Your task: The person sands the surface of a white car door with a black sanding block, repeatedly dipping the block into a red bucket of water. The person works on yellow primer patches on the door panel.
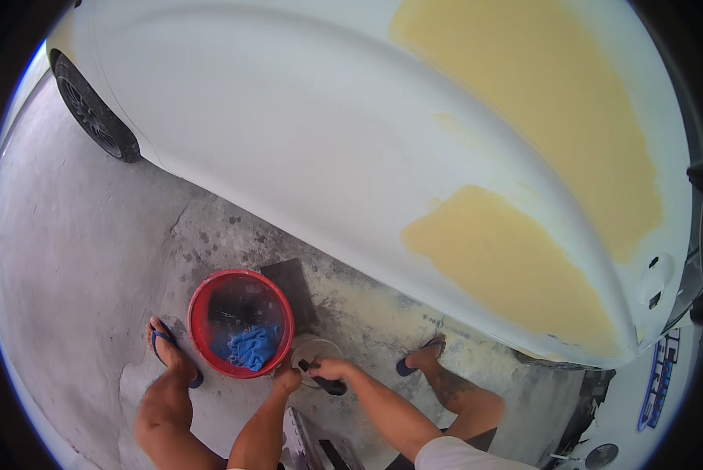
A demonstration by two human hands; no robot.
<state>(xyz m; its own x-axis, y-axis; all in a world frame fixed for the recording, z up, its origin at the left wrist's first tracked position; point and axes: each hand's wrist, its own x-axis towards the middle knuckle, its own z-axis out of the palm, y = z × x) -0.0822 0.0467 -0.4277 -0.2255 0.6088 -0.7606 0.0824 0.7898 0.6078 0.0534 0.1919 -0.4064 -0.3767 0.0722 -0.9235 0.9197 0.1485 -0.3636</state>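
My right hand (333, 368) is closed around a black, elongated hand tool (330, 386), too small to tell its exact kind. It is over a pale round tub (318, 347) on the floor. My left hand (287, 378) is beside the tub's left edge with its fingers curled; whatever they grip is hidden. Just left of the hands stands a red bucket (195, 313) with water inside and a blue cloth (251, 348) in it. Behind the tub, a dark flat sheet (291, 288) lies partly under the bucket's side.
A white car body panel (289, 133) with yellowish filler patches (516, 258) spans the far side. Its wheel (93, 110) is at far left. My feet in flip-flops (164, 345) are either side of the bucket and tub. A grey object (312, 446) lies between my arms.
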